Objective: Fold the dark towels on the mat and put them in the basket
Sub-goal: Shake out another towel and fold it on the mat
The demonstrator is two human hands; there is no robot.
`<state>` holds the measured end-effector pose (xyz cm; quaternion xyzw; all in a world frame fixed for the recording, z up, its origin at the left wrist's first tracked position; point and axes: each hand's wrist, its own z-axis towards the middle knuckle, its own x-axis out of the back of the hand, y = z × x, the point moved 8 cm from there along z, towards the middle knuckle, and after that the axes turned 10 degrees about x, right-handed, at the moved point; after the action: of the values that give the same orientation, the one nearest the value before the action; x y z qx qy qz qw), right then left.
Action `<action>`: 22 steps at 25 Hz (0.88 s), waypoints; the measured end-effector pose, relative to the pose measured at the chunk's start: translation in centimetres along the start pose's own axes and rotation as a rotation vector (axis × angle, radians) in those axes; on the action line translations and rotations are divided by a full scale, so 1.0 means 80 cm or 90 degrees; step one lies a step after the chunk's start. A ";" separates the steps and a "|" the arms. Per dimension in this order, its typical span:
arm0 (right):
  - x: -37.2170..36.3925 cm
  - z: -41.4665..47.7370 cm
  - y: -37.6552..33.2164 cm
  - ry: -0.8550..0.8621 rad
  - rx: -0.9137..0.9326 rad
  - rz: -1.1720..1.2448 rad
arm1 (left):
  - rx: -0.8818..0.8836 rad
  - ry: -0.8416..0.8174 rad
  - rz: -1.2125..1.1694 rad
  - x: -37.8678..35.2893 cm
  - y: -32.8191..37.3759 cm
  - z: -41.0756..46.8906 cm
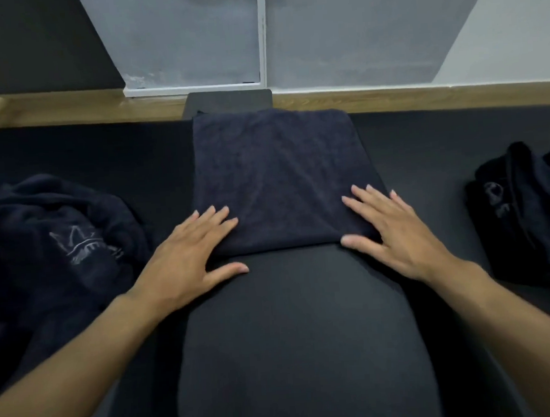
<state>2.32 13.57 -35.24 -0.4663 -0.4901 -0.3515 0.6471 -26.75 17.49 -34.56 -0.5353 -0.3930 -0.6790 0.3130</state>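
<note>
A: Starting at your left, the unfolded heap of dark towels [60, 240] lies just beside your left forearm [92, 342] (a pale crest print faces up). If you draw that arm back carelessly, I'd say you could drag the heap along with it.

B: Your left hand [189, 249] lies flat, fingers straight, on the near-left corner of the folded towel [278, 176]. The thumb is down on the black mat [306, 319], and the hand grips nothing.

A: That towel sits squared in the middle of the mat, its far edge close to the wooden floor [421, 97]. Your right hand [394, 230] is just as flat and spread on the near-right corner, and it holds nothing either.

B: The main risk, as I judge it, is lifting by those two corners alone. The layers would likely slide apart and the fold would open, so get your fingers under the whole stack first.

A: On containers, the dark fabric thing [522, 212] at your far right may be the basket. It shows a strap and a faint print.

B: Its inside is hidden, so you cannot tell what it holds. Dark cloth on a dark mat also makes edges hard to see, which could throw off your placement.
</note>
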 end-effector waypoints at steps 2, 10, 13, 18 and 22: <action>0.010 -0.025 -0.003 0.030 -0.024 -0.008 | -0.031 0.083 0.064 0.019 0.001 -0.003; 0.047 -0.131 -0.043 -0.434 -0.146 0.073 | -0.001 -0.156 -0.063 0.062 0.056 -0.105; 0.047 -0.164 -0.064 -0.486 -0.153 0.186 | 0.126 -0.429 -0.245 0.036 0.069 -0.142; 0.111 -0.132 -0.014 -0.055 -0.222 0.370 | 0.267 -0.280 -0.481 0.067 0.028 -0.088; 0.141 -0.096 0.045 0.182 -0.266 0.345 | 0.384 -0.018 -0.572 0.090 0.001 0.006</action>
<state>11.04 7.47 -26.01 -0.6475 -0.1709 -0.3216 0.6694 -28.10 17.80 -27.52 -0.2101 -0.7649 -0.5957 0.1267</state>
